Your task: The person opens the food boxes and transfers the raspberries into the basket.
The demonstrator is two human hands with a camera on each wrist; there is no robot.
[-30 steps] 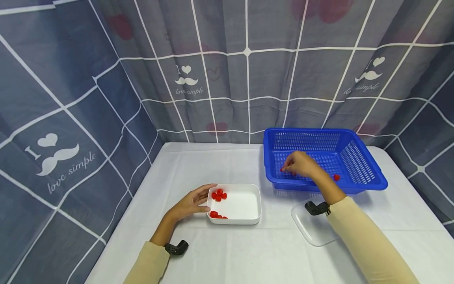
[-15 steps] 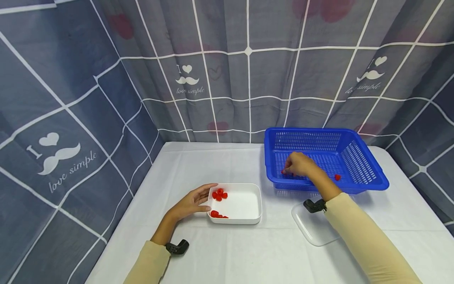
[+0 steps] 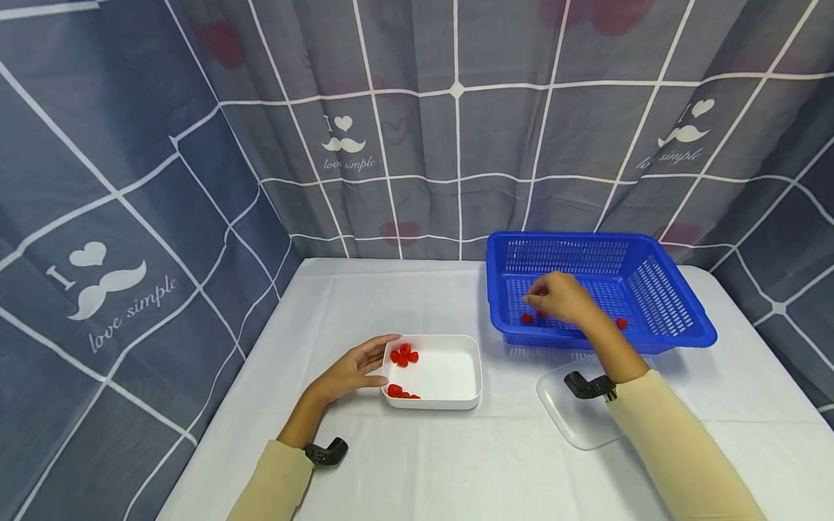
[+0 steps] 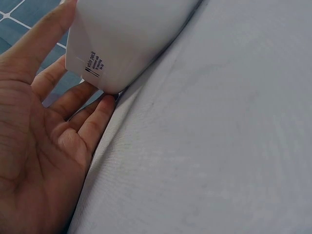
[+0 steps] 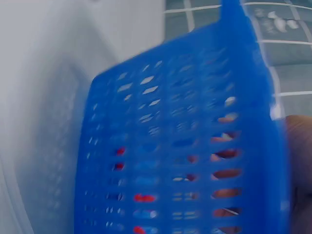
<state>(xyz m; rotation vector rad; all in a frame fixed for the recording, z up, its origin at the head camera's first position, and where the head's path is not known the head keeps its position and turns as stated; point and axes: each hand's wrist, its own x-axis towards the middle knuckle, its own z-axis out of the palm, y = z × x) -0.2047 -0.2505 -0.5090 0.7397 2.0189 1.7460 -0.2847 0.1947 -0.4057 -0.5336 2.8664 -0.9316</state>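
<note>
In the head view a white box (image 3: 449, 369) stands on the table with several raspberries (image 3: 404, 354) at its left end. My left hand (image 3: 348, 373) holds that end between thumb and fingers; the left wrist view shows fingertips against the box's lower edge (image 4: 112, 58). My right hand (image 3: 562, 298) is above a blue basket (image 3: 677, 336), its fingers bent together. No fruit shows at its fingertips, but their inner side is hidden. Just under them a raspberry (image 3: 526, 318) lies in the basket, with others nearby. In the right wrist view, the basket wall (image 5: 161, 117) mostly covers the hand.
A clear plastic lid (image 3: 576, 416) lies in front of the basket, under the right forearm. A white cloth (image 3: 456, 463) covers the table. Grey checked curtains (image 3: 417, 145) hang behind and at the sides.
My right hand has risen slightly from the basket floor and shifted right. The raspberry that was at its fingertips now lies in the basket below them. The left hand has stayed on the box.
</note>
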